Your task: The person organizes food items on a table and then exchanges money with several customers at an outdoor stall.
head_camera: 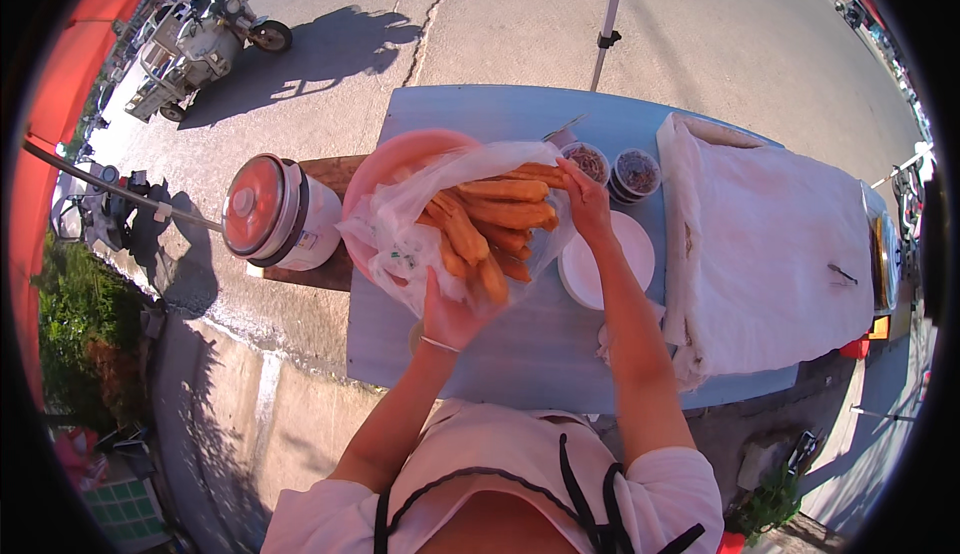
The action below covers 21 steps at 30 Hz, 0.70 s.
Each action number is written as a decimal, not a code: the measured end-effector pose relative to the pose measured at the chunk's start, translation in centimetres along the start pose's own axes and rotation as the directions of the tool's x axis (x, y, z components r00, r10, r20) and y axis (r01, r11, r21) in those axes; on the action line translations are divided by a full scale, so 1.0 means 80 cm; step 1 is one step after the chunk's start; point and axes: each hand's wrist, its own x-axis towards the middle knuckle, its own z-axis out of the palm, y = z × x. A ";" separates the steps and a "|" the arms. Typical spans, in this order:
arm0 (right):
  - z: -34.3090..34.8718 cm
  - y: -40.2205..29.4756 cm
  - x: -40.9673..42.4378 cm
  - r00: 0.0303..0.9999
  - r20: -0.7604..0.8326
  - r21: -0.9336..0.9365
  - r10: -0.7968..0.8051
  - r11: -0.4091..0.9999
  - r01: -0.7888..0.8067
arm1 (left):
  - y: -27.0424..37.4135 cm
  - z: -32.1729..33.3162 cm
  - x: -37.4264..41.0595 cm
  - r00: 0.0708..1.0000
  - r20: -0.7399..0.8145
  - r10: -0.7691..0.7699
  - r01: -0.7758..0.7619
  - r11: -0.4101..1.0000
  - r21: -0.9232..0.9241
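Several golden fried dough sticks lie in a clear plastic bag, its mouth spread wide above the blue table. My left hand, with a bracelet at the wrist, supports the bag from the near side, under the ends of the dough sticks. At the far right edge of the bag, my right hand grips the plastic beside one dough stick. A pink plastic basin sits behind and to the left of the bag, partly covered by it. White round plates lie under my right forearm.
Lidded tubs of dark food stand beyond the plates. A white cloth covers a large box on the right. At the left is a white pot with a red lid. A canopy pole rises past the far edge of the blue table.
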 end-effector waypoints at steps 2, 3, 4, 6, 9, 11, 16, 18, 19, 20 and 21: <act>0.014 0.006 -0.003 0.997 0.080 0.023 -0.020 1.000 0.018 | -0.001 -0.003 0.008 1.000 0.000 -0.015 0.015 1.000 -0.007; 0.014 0.007 -0.001 0.997 0.081 0.104 -0.017 0.995 0.009 | 0.000 -0.002 0.011 1.000 0.002 0.000 0.000 1.000 0.022; 0.012 0.008 0.000 0.997 0.082 0.184 -0.015 0.983 -0.001 | 0.000 -0.001 0.012 1.000 0.006 0.013 -0.013 0.999 0.051; 0.004 0.008 -0.004 0.994 0.060 0.342 0.092 0.934 -0.107 | 0.001 0.001 0.004 0.999 -0.003 0.049 -0.048 0.991 0.128; -0.023 0.006 -0.039 0.917 0.148 0.484 0.370 0.781 -0.393 | 0.004 0.009 -0.023 0.998 -0.041 0.056 -0.049 0.987 0.154; -0.026 0.017 -0.067 0.801 0.346 0.425 0.489 0.679 -0.599 | 0.004 0.000 -0.044 0.989 -0.138 0.051 -0.027 0.985 0.169; -0.003 0.044 -0.080 0.741 0.313 0.512 0.594 0.552 -0.658 | 0.033 -0.044 -0.069 0.934 -0.301 0.192 -0.094 0.945 0.314; -0.007 0.039 -0.071 0.756 0.331 0.579 0.564 0.511 -0.635 | 0.058 -0.041 -0.084 0.920 -0.238 0.312 -0.201 0.895 0.398; -0.009 0.033 -0.069 0.753 0.329 0.585 0.570 0.503 -0.636 | 0.066 -0.038 -0.090 0.906 -0.203 0.371 -0.256 0.863 0.436; -0.012 0.026 -0.068 0.749 0.327 0.591 0.576 0.494 -0.638 | 0.071 -0.036 -0.091 0.832 -0.215 0.511 -0.329 0.767 0.550; -0.014 0.021 -0.071 0.744 0.324 0.595 0.584 0.486 -0.641 | 0.076 -0.033 -0.090 0.741 -0.209 0.638 -0.378 0.653 0.656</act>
